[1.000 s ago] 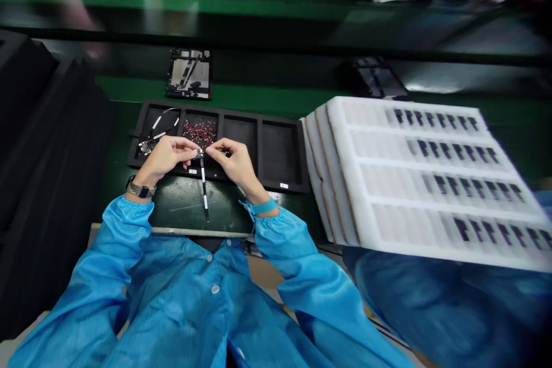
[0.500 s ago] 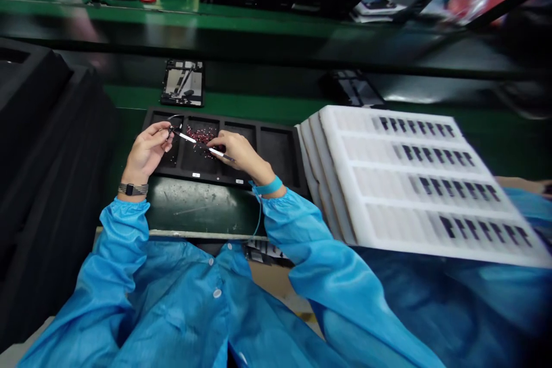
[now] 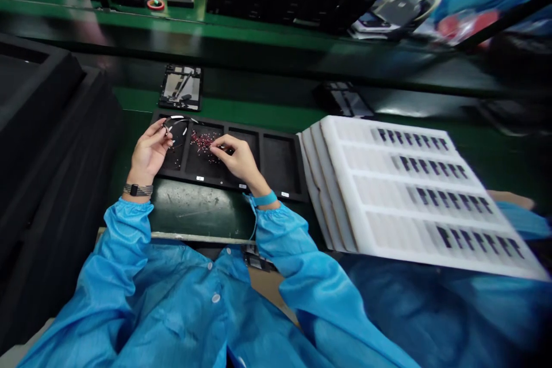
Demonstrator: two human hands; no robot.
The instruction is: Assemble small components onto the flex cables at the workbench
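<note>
My left hand (image 3: 149, 149) is over the left end of a black compartment tray (image 3: 207, 179), its thumb and fingers pinched on a thin black-and-white strip (image 3: 177, 118). The strip bends in a curve to the right, over the tray's back edge. My right hand (image 3: 237, 158) is at the second compartment, thumb and forefinger pressed together beside a scatter of tiny red parts (image 3: 202, 141). Whatever sits between those fingertips is too small to make out. A few tiny bits also lie in the leftmost compartment.
Behind the tray lies an opened device housing (image 3: 181, 87) with tweezers on it. To the right, stacked white foam trays (image 3: 357, 184) hold rows of black parts. Black foam trays (image 3: 38, 126) pile up at left. Another person's sleeve (image 3: 524, 219) shows at far right.
My right hand has let go of the strip's free end and now pinches at the red parts. The strip, straight between both hands before, now curves from my left hand. The view shifted slightly.
</note>
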